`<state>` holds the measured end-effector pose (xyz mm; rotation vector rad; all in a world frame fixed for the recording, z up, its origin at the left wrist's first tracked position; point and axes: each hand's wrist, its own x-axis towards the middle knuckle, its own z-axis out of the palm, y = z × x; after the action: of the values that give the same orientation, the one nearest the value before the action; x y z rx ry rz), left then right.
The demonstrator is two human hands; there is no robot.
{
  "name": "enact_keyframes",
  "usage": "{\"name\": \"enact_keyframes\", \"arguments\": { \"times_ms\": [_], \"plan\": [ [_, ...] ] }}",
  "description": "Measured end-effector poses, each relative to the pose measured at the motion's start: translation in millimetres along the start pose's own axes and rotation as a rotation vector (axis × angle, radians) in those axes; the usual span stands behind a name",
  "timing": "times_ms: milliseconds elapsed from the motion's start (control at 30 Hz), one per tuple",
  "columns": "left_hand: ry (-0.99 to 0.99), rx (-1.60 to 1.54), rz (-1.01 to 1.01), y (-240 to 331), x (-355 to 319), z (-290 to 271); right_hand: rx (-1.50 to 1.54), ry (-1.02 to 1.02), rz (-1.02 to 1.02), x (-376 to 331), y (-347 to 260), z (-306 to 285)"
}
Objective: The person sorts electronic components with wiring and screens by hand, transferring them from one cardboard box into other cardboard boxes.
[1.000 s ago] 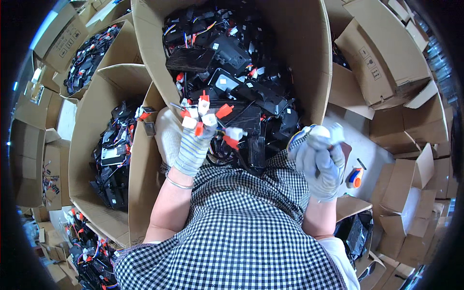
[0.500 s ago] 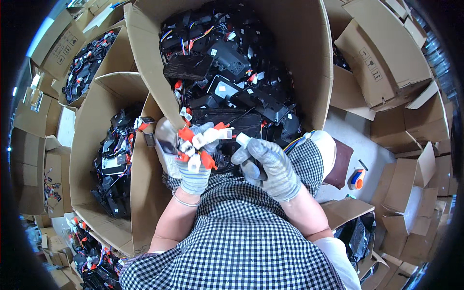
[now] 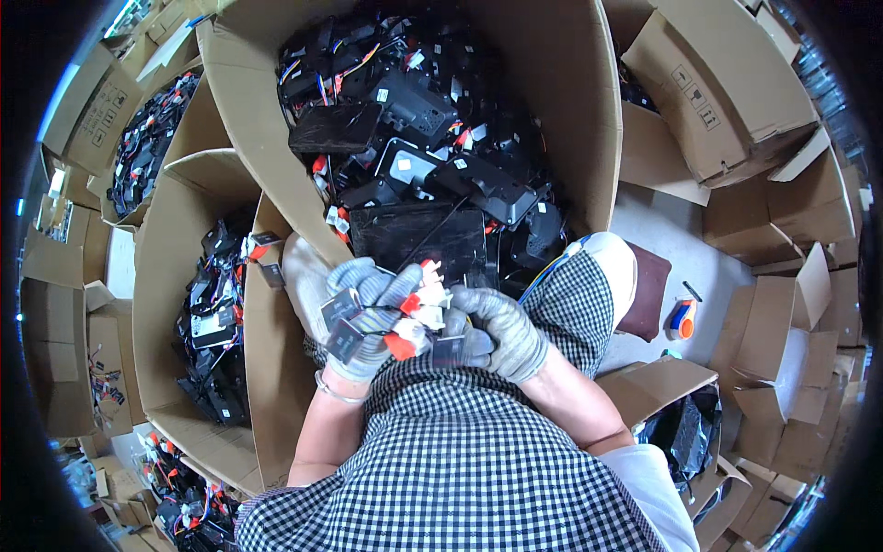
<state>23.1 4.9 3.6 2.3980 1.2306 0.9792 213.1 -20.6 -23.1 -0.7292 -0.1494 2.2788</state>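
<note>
My left hand (image 3: 361, 281), in a grey work glove, is closed around a bundle of short cables with white and red connectors (image 3: 425, 315). Flat dark square pieces (image 3: 344, 339) stick out of that bundle on its left side. Close against it on the right is my right hand (image 3: 506, 333), gloved too, its fingers curled in. A single dark square piece (image 3: 448, 350) hangs at its fingertips; whatever wire joins it is hidden by the glove. Both hands are over my lap, just in front of a large carton (image 3: 561, 83) full of black plastic casings (image 3: 414, 106).
To the left stands another carton (image 3: 198, 175) of black devices with wires. Cartons (image 3: 763, 101) are stacked along the right. An orange and blue tape roll (image 3: 682, 320) lies on the floor beside a dark red cushion (image 3: 647, 290). A carton with black wrapped things (image 3: 685, 432) is at lower right.
My hands have come together, the right one moving in to the bundle. The left hand has turned, so dark square pieces now show. The white connector at the right fingertips is no longer distinct.
</note>
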Motion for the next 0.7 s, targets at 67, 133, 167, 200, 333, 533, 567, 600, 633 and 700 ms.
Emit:
{"name": "enact_keyframes", "arguments": {
  "times_ms": [67,133,167,200,333,533,567,600,633,700],
  "plan": [
    [-0.026,-0.031,-0.075,-3.4,-24.0,12.6,-0.118,0.014,-0.039,-1.7,-1.2,5.2],
    [0.040,-0.075,-0.007,-1.6,-22.0,14.1,-0.236,-0.042,-0.113,-2.7,-2.7,6.5],
    [-0.003,-0.119,-0.096,-10.0,-28.3,19.3,-0.257,-0.099,-0.144,-0.2,-4.8,9.5],
    [-0.044,-0.161,-0.189,-17.1,-35.5,22.0,-0.257,-0.102,-0.143,1.2,-11.3,8.9],
    [0.050,-1.121,-0.567,-6.1,-17.6,20.0,-1.715,0.418,-1.083,33.5,-55.5,-3.4],
    [-0.161,-1.065,-0.658,-2.7,-23.1,14.7,-2.213,0.932,-0.909,87.9,-116.9,-4.8],
    [-0.157,-0.691,-0.438,-1.6,-23.8,15.1,-2.265,0.904,-0.633,89.2,-124.3,-9.0],
    [-0.139,-0.316,-0.227,-0.1,-26.7,15.1,-2.184,0.899,-0.698,85.1,-127.0,-7.6],
    [-0.157,-0.418,-0.216,5.7,-20.0,11.8,-1.950,0.901,-0.865,80.9,-128.2,-10.2],
    [-0.124,-0.499,-0.106,26.5,-6.2,-2.1,-1.214,0.705,-1.041,68.9,-125.6,-15.6]
  ]
}}
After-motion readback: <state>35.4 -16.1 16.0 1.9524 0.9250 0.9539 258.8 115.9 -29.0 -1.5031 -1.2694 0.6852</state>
